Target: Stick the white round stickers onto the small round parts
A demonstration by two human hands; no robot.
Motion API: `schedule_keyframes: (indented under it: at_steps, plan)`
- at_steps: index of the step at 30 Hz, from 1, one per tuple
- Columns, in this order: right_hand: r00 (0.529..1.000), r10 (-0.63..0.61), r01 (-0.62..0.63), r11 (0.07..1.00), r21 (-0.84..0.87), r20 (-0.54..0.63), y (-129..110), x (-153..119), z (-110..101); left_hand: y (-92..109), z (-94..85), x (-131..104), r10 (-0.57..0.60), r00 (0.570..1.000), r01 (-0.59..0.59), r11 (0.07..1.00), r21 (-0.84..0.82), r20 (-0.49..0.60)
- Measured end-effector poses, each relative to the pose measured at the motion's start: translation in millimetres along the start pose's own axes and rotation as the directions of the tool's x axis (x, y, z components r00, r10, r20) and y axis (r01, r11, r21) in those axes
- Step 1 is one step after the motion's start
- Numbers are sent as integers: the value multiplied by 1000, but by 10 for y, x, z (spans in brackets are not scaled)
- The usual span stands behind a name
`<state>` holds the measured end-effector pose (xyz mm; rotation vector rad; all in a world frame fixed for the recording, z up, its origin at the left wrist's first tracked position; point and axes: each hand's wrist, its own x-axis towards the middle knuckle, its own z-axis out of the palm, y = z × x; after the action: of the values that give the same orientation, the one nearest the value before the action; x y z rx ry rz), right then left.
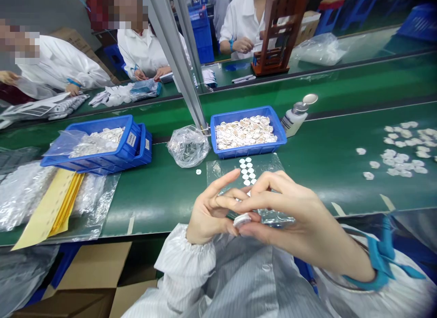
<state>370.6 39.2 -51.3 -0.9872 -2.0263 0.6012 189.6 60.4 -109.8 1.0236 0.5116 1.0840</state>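
Between my two hands, close to my chest, is a small round white disc (242, 220). My left hand (211, 211) pinches it from the left with thumb and fingers. From the right, the thumb and fingers of my right hand (290, 208) also grip it. Just beyond my fingers, white round stickers (247, 171) lie in two columns on a clear plastic sheet (221, 169). A blue tray (251, 151) behind them is full of round white and beige pieces (244, 132). Many similar discs (398, 161) are spread on the green surface at right.
A pump bottle (295, 119) stands right of the tray. A clear plastic bag (189, 146) lies left of it, near a metal post (180, 58). Stacked blue bins (99, 161), yellow cards (51, 208) and bagged parts are at left. Co-workers (242, 22) sit across the belt.
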Motion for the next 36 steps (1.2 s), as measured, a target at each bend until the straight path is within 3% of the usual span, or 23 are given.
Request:
schedule_keyframes:
  at_steps: [4,9,11,13,16,19,21,23,27,30,34,36]
  plan:
    - [996,-25,27,1000,12,-86,89,10,19,46,27,-12,19,1000,-19,998,54,13]
    - [963,-100,63,986,-152,-250,226,-9,165,16,104,-4,115,991,-80,925,371,-74]
    - [966,-4,-31,991,-132,-258,362,-58,249,-53,104,27,55,994,-2,858,513,-89]
    - [958,186,-199,979,-42,-217,606,-163,280,-137,83,61,-16,994,81,757,649,-106]
    - [864,430,-451,892,-23,-262,1148,-485,94,-231,0,97,-49,987,152,621,768,-156]
    - [720,535,-631,770,-96,-441,1668,-968,-349,-246,-137,126,-98,966,250,594,765,-240]
    - [645,562,-711,690,-137,-519,1894,-1262,-653,-229,-222,152,-103,954,285,602,746,-282]
    - [622,565,-740,651,-172,-542,2031,-1446,-875,-212,-272,185,-63,951,275,619,736,-302]
    - [670,523,-707,667,-237,-526,2189,-1472,-1034,-196,-282,234,-2,960,218,635,741,-281]
    - [681,466,-687,672,-275,-565,2319,-1394,-972,-182,-294,217,-8,961,222,625,749,-278]
    - [588,348,-729,620,-291,-730,2490,-1377,-772,-174,-391,145,-40,944,286,591,754,-327]
    - [569,295,-728,615,-304,-768,2522,-1383,-667,-191,-452,124,-54,941,304,576,759,-335]
